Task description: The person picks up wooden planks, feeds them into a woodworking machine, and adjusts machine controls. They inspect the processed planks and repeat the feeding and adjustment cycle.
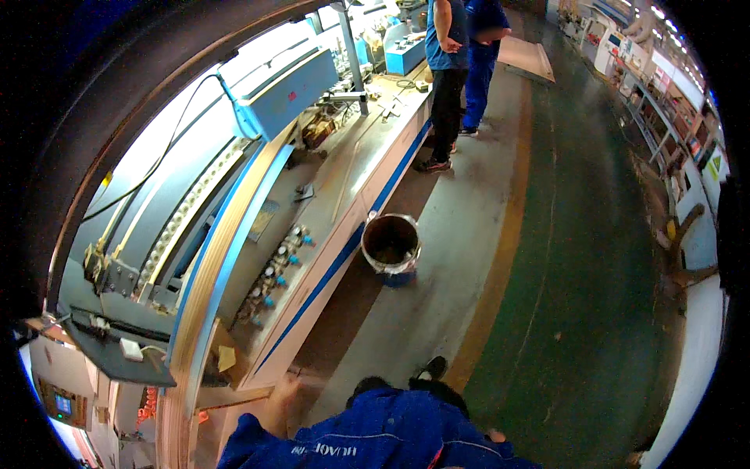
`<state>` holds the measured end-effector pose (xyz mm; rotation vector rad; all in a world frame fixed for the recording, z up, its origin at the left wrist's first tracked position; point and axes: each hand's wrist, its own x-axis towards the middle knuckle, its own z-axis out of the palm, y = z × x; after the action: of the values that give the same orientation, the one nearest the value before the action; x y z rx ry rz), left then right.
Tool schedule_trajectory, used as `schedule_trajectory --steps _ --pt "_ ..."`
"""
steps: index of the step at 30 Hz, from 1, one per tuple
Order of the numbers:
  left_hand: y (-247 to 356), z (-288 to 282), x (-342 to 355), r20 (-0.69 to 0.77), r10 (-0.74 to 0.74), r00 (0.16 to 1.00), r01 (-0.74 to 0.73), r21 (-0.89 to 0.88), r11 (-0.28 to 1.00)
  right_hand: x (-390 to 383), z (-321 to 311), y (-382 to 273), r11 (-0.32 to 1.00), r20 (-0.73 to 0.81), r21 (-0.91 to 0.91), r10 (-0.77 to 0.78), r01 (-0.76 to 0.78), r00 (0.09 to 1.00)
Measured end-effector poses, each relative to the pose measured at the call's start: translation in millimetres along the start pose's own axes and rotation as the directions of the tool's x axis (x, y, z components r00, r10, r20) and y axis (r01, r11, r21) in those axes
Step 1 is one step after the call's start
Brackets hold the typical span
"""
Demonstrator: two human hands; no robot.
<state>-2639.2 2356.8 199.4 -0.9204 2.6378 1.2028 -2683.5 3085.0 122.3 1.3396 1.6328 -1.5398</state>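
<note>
Right hand (496, 436): beside blue jacket (383, 426), mostly hidden; cannot tell whether fingers are apart or together. Left hand: out of view, state cannot be told; left sleeve (244, 439) near close end of long machine (320, 258). Bucket (394, 267): upright at left edge of grey walkway (469, 211), ahead and left of right hand, well apart; round mouth, no long axis. Nearer hand: cannot tell. Machine: just left of bucket, long axis running forward. Two co-workers (448, 102): beyond bucket, beside machine.
</note>
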Motion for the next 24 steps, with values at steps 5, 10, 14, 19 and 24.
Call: schedule_trajectory --steps 5,10,14,19,24 --pt "47 72 -50 0.332 -0.393 0.858 0.181 0.521 0.834 108 84 -382 0.878 0.067 -0.316 -0.357 0.359 0.932" --pt "74 188 42 0.419 0.131 0.899 -0.22 0.17 0.961 185 217 -708 0.769 0.077 -0.266 -0.585 0.582 0.808" --pt "175 251 245 0.364 -0.362 0.858 0.324 0.163 0.932 247 332 -860 0.667 0.274 -0.373 -0.585 0.645 0.764" --pt "460 145 503 0.004 -0.34 0.941 0.314 -0.391 0.865 273 491 -986 0.66 0.433 -0.482 -0.392 0.576 0.812" --pt "534 85 652 -0.178 -0.455 0.872 0.278 -0.586 0.761 319 683 -1101 0.398 0.535 -0.659 -0.349 0.639 0.769"
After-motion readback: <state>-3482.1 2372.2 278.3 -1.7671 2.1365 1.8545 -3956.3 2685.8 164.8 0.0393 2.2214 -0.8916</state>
